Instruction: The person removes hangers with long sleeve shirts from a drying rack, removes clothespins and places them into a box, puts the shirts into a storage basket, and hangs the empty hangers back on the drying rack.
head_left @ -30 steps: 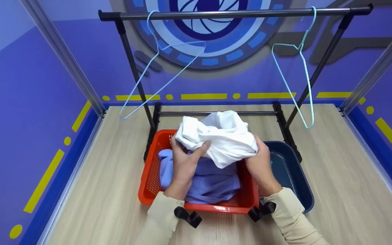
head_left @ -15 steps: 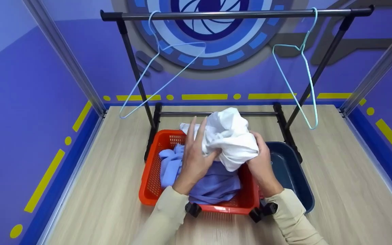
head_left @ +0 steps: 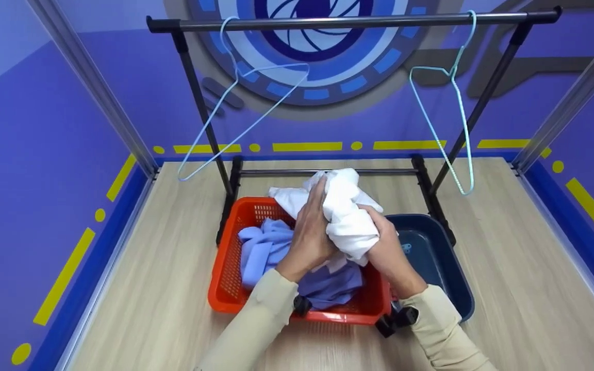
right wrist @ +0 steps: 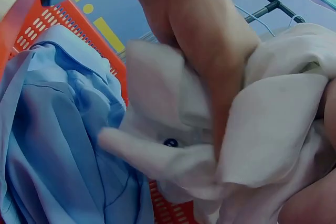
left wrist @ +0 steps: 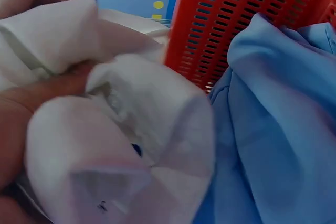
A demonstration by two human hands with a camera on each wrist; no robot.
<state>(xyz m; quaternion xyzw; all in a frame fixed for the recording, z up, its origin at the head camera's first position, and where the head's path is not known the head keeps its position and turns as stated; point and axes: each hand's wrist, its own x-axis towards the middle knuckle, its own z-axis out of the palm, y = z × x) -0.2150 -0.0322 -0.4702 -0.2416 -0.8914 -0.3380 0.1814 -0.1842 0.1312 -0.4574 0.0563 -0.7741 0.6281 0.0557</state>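
Both hands are on a bunched white shirt [head_left: 346,211] raised over the red basket [head_left: 225,278]. My left hand [head_left: 310,232] lies flat along the shirt's left side, its fingers straight and pointing up; its thumb is hidden in the head view. From the right, my right hand [head_left: 387,250] grips the bundle, thumb on top and other fingers hidden by cloth. Loose white cloth trails over the basket's far rim. A dark button shows among the folds of the white shirt [right wrist: 178,158] in the right wrist view. Below, a light blue shirt [head_left: 263,252] lies crumpled in the basket.
A black-framed clothes rack [head_left: 276,23] stands behind, with one wire hanger [head_left: 245,136] at left and another wire hanger [head_left: 467,139] at right. A dark blue tray [head_left: 433,263], holding a small light blue item, sits beside the basket. Purple walls enclose the table.
My left hand has let go of the white shirt's left part and moved right, its fingers straightening upward. The shirt is bunched narrower toward my right hand, which has shifted slightly left.
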